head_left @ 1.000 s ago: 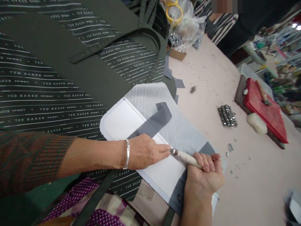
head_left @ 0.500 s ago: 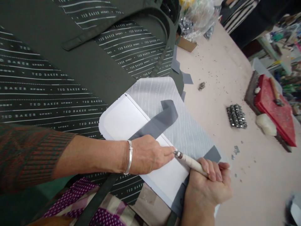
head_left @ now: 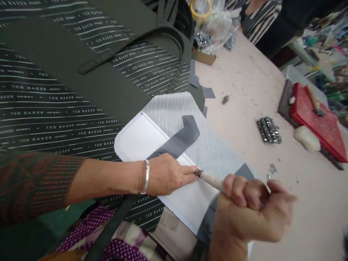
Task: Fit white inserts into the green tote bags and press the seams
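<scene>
My left hand (head_left: 167, 175), with a silver bangle (head_left: 146, 177) at its wrist, rests on a white panel (head_left: 133, 136). Its fingertips are pressed together at the tool's metal end; a small item there is too hidden to make out. My right hand (head_left: 252, 210) is closed around a pale-handled tool (head_left: 213, 180) with a metal tip, slanting down to the panel. A grey strip (head_left: 176, 139) crosses the panel and the translucent sheet (head_left: 214, 141) beside it. Beneath lies dark printed fabric (head_left: 29, 94) with a green-grey band.
A cluster of shiny metal studs (head_left: 269, 130) sits on the pale table (head_left: 236, 87). Farther right are a red slab (head_left: 315, 119), a hammer (head_left: 315, 101) and a whitish lump (head_left: 307, 138). Plastic bags (head_left: 214, 21) and yellow tape (head_left: 200, 9) stand at the back. A person (head_left: 272, 21) is beyond the table.
My right hand has turned and moved right and nearer, still gripping the tool. The tool tip and my left fingertips have shifted slightly left in view, and the camera view has moved a little.
</scene>
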{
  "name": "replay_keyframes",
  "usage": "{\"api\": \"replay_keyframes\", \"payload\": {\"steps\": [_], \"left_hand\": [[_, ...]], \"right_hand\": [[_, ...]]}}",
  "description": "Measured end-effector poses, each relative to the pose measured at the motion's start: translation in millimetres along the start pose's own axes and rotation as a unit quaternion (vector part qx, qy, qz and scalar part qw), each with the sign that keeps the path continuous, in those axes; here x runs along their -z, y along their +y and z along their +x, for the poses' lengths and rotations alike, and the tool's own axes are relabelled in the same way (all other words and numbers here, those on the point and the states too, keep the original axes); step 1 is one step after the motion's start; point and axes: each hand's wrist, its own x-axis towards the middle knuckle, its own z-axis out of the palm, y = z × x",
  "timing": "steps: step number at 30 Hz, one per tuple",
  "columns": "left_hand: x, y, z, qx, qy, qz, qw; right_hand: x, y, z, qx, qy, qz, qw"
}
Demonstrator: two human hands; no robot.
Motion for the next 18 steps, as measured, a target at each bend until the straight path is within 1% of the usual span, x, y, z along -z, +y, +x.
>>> {"api": "replay_keyframes", "payload": {"steps": [2,3,5,7,11,14,16,18], "left_hand": [[-1.4,0.5,-0.6,-0.003,0.013,0.007,1.0],[-2.3,0.7,-0.9,-0.005,0.02,0.009,1.0],[-4.0,0.9,-1.6,-0.007,0.033,0.009,0.999],[-5.1,1.0,-2.0,-0.005,0.043,0.011,0.999],[-3.8,1.1,-1.5,-0.005,0.035,0.017,0.999],[-1.1,1.4,-0.2,-0.003,0.011,0.008,1.0],[0.3,1.3,0.9,0.003,-0.002,-0.005,1.0],[1.1,0.6,1.9,0.006,-0.01,-0.019,1.0]], "right_hand": [[11.2,1.7,6.2,-0.052,0.028,0.028,0.998],[16.6,2.8,8.9,-0.066,0.036,0.036,0.996],[23.4,4.1,11.5,-0.063,0.036,0.039,0.997],[23.6,3.8,9.2,-0.041,0.018,0.027,0.999],[11.5,-2.2,-3.6,0.022,-0.048,-0.006,0.999],[-0.8,-7.7,-14.1,0.033,-0.092,-0.041,0.994],[-10.2,-9.2,-18.5,0.045,-0.104,-0.076,0.991],[-20.0,-8.1,-18.6,0.073,-0.117,-0.114,0.984]]}}
